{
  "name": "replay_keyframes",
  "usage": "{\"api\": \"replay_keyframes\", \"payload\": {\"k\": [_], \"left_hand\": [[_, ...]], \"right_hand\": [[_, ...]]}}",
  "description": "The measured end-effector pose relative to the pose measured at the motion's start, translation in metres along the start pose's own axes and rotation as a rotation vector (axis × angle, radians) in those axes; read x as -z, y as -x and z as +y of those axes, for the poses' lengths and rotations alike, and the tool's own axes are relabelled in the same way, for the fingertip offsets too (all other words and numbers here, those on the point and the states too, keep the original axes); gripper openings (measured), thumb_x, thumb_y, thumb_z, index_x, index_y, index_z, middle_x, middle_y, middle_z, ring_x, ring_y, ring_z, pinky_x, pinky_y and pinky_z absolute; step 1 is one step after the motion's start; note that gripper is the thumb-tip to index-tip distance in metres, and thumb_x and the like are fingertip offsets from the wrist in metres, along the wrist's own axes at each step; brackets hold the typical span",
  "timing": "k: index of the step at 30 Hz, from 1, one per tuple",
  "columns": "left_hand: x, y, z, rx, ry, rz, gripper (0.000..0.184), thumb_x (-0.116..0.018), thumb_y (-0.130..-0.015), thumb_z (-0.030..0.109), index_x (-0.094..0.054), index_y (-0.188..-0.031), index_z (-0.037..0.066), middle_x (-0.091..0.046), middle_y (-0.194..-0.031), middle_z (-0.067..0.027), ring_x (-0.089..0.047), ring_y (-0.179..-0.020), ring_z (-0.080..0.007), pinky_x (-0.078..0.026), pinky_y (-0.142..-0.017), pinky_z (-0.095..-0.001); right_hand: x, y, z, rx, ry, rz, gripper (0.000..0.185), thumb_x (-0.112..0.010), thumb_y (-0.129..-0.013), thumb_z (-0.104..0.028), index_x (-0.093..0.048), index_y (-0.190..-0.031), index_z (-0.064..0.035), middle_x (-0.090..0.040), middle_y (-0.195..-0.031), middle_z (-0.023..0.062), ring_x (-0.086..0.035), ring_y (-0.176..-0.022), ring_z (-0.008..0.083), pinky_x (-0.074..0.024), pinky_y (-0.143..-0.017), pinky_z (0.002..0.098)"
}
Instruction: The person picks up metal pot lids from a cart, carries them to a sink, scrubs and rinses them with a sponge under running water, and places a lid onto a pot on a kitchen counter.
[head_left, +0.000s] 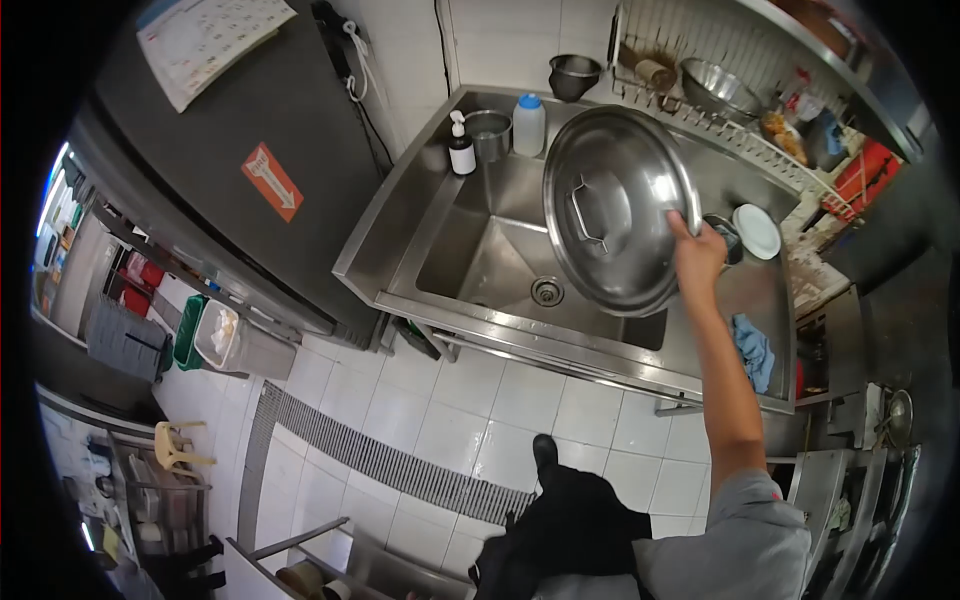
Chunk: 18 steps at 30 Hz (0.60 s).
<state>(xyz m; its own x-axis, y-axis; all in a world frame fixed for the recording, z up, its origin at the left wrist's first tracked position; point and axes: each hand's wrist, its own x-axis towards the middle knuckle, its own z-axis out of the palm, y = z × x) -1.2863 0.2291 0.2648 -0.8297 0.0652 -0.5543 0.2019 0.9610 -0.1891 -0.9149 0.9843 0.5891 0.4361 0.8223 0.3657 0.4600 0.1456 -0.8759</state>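
Observation:
My right hand (699, 262) grips the rim of a large round steel pot lid (630, 160), fingers closed on its right edge. Tilted up, the lid shows its outer face and loop handle, and it hangs above the steel sink (480, 265), covering part of the basin. Just beyond the hand, a white round lid (757, 232) lies on the right drainboard beside a dark container, partly hidden by my hand. A blue cloth (753, 352) rests on the drainboard, to the right of my forearm. My left hand cannot be made out.
At the sink's back stand a pump bottle (461, 145), a steel pot (489, 135) and a blue-capped bottle (529, 125). A wire rack (690, 115) holds bowls. A dark fridge (250, 130) stands left. A drain grate (390, 450) crosses the tiled floor.

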Motion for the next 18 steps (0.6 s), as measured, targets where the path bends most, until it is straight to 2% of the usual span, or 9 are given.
{"api": "replay_keyframes", "payload": {"k": [1,2,4,5,8,11,12,16,18], "left_hand": [[0.029,0.014,0.050,-0.160,0.193,-0.116,0.069,-0.037,-0.091,0.061,-0.060,-0.122,0.004,-0.067,-0.088,-0.0123,-0.063,-0.073,-0.0283,-0.052,-0.074,-0.0361],[0.044,0.025,0.082,-0.257,0.303,-0.209,0.066,-0.038,-0.091,0.058,-0.060,-0.122,0.004,-0.066,-0.088,-0.0120,-0.062,-0.072,-0.0274,-0.052,-0.074,-0.0356],[0.065,0.047,0.130,-0.385,0.400,-0.371,0.062,-0.040,-0.091,0.053,-0.060,-0.122,0.003,-0.066,-0.088,-0.0115,-0.061,-0.071,-0.0257,-0.052,-0.073,-0.0346],[0.074,0.054,0.148,-0.423,0.417,-0.429,0.060,-0.041,-0.091,0.051,-0.060,-0.122,0.003,-0.066,-0.088,-0.0112,-0.061,-0.070,-0.0249,-0.052,-0.073,-0.0341],[0.097,0.053,0.198,-0.450,0.429,-0.553,0.054,-0.043,-0.091,0.043,-0.059,-0.122,0.003,-0.066,-0.088,-0.0103,-0.060,-0.069,-0.0223,-0.051,-0.072,-0.0325],[0.128,0.021,0.236,-0.409,0.452,-0.584,0.048,-0.046,-0.091,0.036,-0.059,-0.123,0.002,-0.066,-0.088,-0.0094,-0.058,-0.067,-0.0197,-0.051,-0.071,-0.0310],[0.141,0.005,0.247,-0.396,0.462,-0.591,0.046,-0.047,-0.091,0.033,-0.059,-0.123,0.002,-0.066,-0.089,-0.0091,-0.058,-0.066,-0.0189,-0.051,-0.070,-0.0305],[0.206,-0.074,0.293,-0.384,0.472,-0.606,0.040,-0.051,-0.091,0.023,-0.059,-0.123,0.001,-0.066,-0.089,-0.0079,-0.056,-0.064,-0.0154,-0.051,-0.069,-0.0284],[0.245,-0.113,0.313,-0.401,0.485,-0.595,0.037,-0.052,-0.091,0.018,-0.058,-0.123,0.001,-0.066,-0.089,-0.0073,-0.055,-0.063,-0.0137,-0.051,-0.069,-0.0274]], "right_hand": [[-0.018,-0.006,0.009,-0.099,-0.007,-0.038,0.026,-0.077,-0.081,-0.028,-0.072,-0.081,-0.0019,-0.057,-0.055,0.0076,-0.052,-0.053,0.0159,-0.0430,-0.055,0.0338],[-0.036,-0.010,0.022,-0.118,-0.003,-0.055,0.026,-0.077,-0.081,-0.028,-0.072,-0.081,-0.0019,-0.057,-0.055,0.0076,-0.052,-0.053,0.0159,-0.0430,-0.055,0.0338],[-0.073,-0.018,0.054,-0.038,0.172,-0.060,0.029,-0.078,-0.079,-0.032,-0.072,-0.084,-0.0039,-0.062,-0.062,0.0164,-0.058,-0.055,0.0265,-0.0448,-0.058,0.0372],[-0.089,-0.019,0.072,-0.082,0.122,-0.081,0.030,-0.078,-0.077,-0.033,-0.073,-0.085,-0.0055,-0.063,-0.069,0.0212,-0.060,-0.060,0.0348,-0.0458,-0.062,0.0402],[-0.132,-0.018,0.124,-0.016,0.249,-0.042,0.034,-0.080,-0.075,-0.034,-0.071,-0.080,-0.0017,-0.063,-0.067,0.0225,-0.060,-0.063,0.0386,-0.0474,-0.065,0.0442],[-0.169,-0.014,0.181,-0.285,0.286,-0.014,0.048,-0.085,-0.069,-0.038,-0.061,-0.062,0.0037,-0.060,-0.062,0.0247,-0.058,-0.060,0.0409,-0.0469,-0.062,0.0475],[-0.184,-0.011,0.207,-0.364,0.267,0.003,0.050,-0.084,-0.069,-0.040,-0.061,-0.063,0.0042,-0.060,-0.061,0.0238,-0.060,-0.059,0.0389,-0.0471,-0.063,0.0476],[-0.219,0.001,0.248,-0.451,0.319,0.015,0.052,-0.083,-0.070,-0.043,-0.062,-0.064,0.0035,-0.062,-0.062,0.0207,-0.061,-0.059,0.0341,-0.0472,-0.063,0.0467],[-0.233,0.006,0.265,-0.446,0.409,0.059,0.050,-0.085,-0.069,-0.039,-0.062,-0.062,0.0043,-0.063,-0.062,0.0191,-0.062,-0.059,0.0300,-0.0476,-0.064,0.0452]]}}
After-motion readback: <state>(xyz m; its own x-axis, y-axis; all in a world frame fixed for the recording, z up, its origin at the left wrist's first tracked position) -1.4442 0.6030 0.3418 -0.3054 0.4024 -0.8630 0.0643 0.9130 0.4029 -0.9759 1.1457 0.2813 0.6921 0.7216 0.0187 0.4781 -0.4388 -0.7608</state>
